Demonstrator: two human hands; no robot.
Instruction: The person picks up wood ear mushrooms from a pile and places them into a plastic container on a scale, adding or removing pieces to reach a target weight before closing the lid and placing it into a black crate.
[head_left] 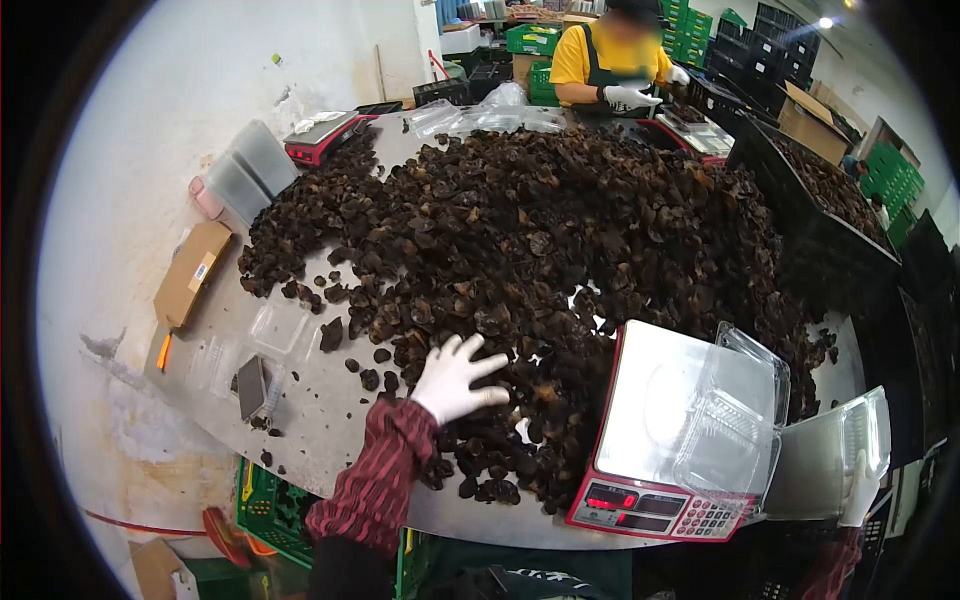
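My left hand (460, 380), in a white glove, lies with fingers spread on the near edge of a large heap of dark brown wood ear mushrooms (540, 240). Nothing is gripped in it. At the far right, my gloved right hand (860, 490) holds a stack of clear plastic containers (825, 455) by its side, just off the table edge. Between my hands stands a red and white digital scale (650, 400). An open clear plastic container (730, 430) rests on the right part of its plate, with its lid side tilted up.
A phone (251, 388), clear lids (278, 328) and a cardboard piece (192, 272) lie on the metal table (310, 430) at left. A person in yellow (610, 60) works across the heap. Another scale (320, 135) stands far left; a black crate (820, 190) borders the right.
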